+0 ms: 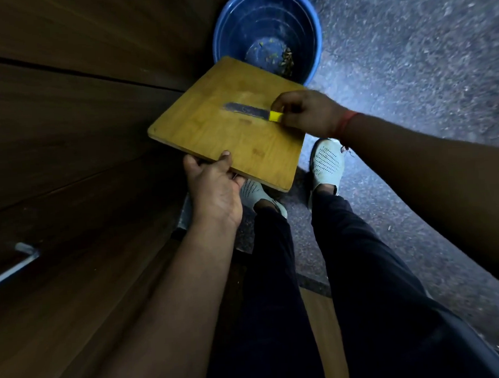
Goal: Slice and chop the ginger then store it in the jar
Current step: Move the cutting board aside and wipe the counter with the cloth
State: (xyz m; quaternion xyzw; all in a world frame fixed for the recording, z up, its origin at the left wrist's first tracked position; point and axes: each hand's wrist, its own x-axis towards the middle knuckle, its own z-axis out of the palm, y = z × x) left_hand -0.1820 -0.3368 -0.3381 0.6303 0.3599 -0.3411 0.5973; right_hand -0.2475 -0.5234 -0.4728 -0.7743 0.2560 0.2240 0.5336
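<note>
A bamboo cutting board [210, 133] is held in the air, its far corner over a blue bin [266, 29]. My left hand [216, 187] grips the board's near edge, thumb on top. My right hand [308, 113] holds a knife [250, 110] by its yellow handle, the dark blade lying flat on the board's surface. No ginger or jar is in view. The board's top looks bare apart from the blade.
The blue bin stands on the speckled floor [409, 64] and holds some scraps at its bottom. Dark wooden cabinet fronts [66, 140] run along the left, with a metal handle [15, 267]. My legs and light shoes [327, 161] are below the board.
</note>
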